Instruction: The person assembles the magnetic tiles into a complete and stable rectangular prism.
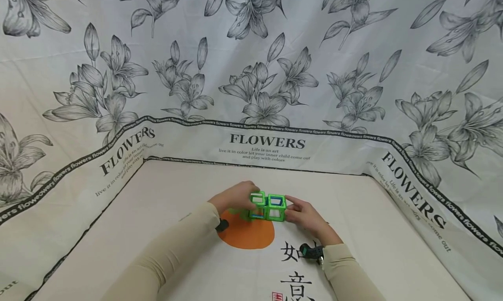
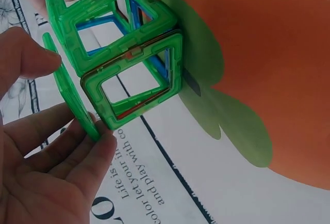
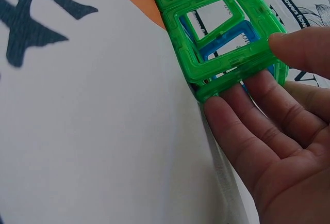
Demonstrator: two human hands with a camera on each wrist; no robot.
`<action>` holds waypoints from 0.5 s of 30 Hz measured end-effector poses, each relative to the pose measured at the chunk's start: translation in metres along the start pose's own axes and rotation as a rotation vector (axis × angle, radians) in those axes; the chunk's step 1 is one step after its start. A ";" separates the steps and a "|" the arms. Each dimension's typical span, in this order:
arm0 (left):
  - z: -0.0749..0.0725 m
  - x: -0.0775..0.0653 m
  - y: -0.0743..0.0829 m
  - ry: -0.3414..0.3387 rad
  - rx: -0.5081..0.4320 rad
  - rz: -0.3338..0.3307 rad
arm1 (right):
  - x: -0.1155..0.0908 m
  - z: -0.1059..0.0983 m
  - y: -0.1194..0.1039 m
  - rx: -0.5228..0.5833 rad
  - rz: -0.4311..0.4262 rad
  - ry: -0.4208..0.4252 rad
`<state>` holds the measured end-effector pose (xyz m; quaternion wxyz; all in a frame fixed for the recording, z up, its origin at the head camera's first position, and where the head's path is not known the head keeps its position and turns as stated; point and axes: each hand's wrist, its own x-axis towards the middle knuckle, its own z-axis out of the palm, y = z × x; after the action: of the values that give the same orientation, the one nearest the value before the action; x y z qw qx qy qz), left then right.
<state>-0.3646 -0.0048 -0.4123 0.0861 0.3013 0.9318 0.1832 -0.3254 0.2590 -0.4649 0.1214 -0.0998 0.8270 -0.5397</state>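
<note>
A block of green square magnetic tiles [image 1: 276, 208], joined as two open-framed cubes side by side, sits on the printed cloth between my hands. Blue tile edges [image 2: 135, 15] and a bit of red show through its frames. My left hand [image 1: 238, 195] is at its left end, pinching a single green square tile [image 2: 71, 92] between thumb and fingers. That tile leans away from the cube's side at the top, its lower edge close to the cube. At the opposite end, my right hand [image 1: 308, 216] holds the block, thumb on the upper edge, fingers along the lower side [image 3: 237, 79].
The cloth carries an orange disc print [image 1: 247, 237] with green leaves, and black characters [image 1: 295, 284] nearer me. Flowered curtains [image 1: 263, 87] with a lettered border enclose the table at the back and both sides. Dark wrist devices [image 1: 311, 251] sit at both cuffs.
</note>
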 end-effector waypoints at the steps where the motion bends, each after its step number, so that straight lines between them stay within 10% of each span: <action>1: 0.000 0.000 0.001 -0.002 -0.005 -0.001 | 0.000 0.000 0.000 -0.001 0.000 -0.003; 15: 0.004 0.003 0.007 -0.029 0.016 -0.046 | -0.003 0.001 -0.004 0.024 -0.009 -0.002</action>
<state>-0.3625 0.0039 -0.4133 0.1012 0.2832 0.9385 0.1695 -0.3219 0.2577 -0.4608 0.1211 -0.1024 0.8199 -0.5501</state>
